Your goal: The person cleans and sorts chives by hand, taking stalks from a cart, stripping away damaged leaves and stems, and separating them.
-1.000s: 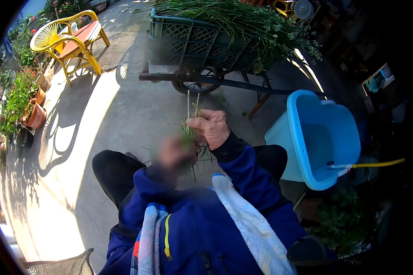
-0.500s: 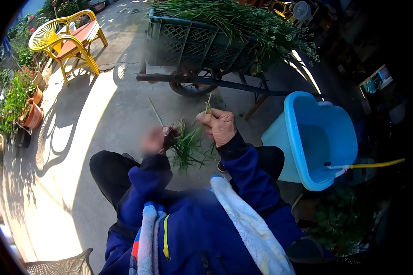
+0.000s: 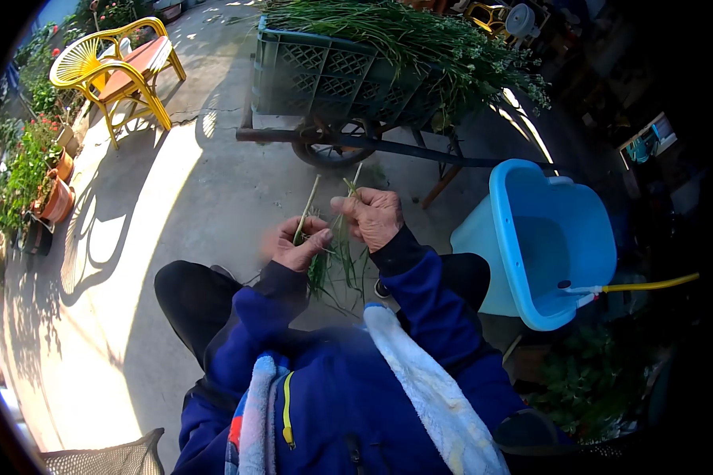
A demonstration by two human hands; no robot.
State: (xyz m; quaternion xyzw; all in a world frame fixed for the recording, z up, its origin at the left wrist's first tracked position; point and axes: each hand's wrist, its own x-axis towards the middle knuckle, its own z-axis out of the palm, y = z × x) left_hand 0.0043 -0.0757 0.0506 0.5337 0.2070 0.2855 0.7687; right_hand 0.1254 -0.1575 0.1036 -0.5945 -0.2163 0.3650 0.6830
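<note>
1. The left hand (image 3: 299,244) pinches a pale stem (image 3: 308,204) between thumb and fingers; the stem's lower end is hidden in the grip, and the outer fingers blur.
2. The right hand (image 3: 375,218) grasps a thin sprig (image 3: 354,181) between thumb and forefinger, its tip rising above them; the curled fingers hide part of it, and how many stalks they hold is hard to tell.
3. Loose green blades (image 3: 345,257) hang below and between the hands, over the concrete floor (image 3: 190,229); which hand holds each blade cannot be told.
4. The left sleeve (image 3: 253,309) and the right sleeve (image 3: 414,277) cover part of the legs, and only a bit of a shoe (image 3: 382,288) shows near the right knee.
5. Beyond the hands, a green lattice crate (image 3: 325,71) sits on a wheeled cart (image 3: 420,149); heaped long-stemmed greens (image 3: 444,51) spill over its rim and hide its far side. The crate and frame cover the top of the wheel.
6. To the right stands a light-blue tub (image 3: 503,237), with a yellow hose (image 3: 650,286) reaching its near end; the hose's other end fades into shadow.
7. A towel (image 3: 424,388) drapes over the jacket (image 3: 333,396). A yellow armchair (image 3: 139,71) and potted plants (image 3: 55,198) stand at left; dark foliage (image 3: 586,380) at lower right is murky.
</note>
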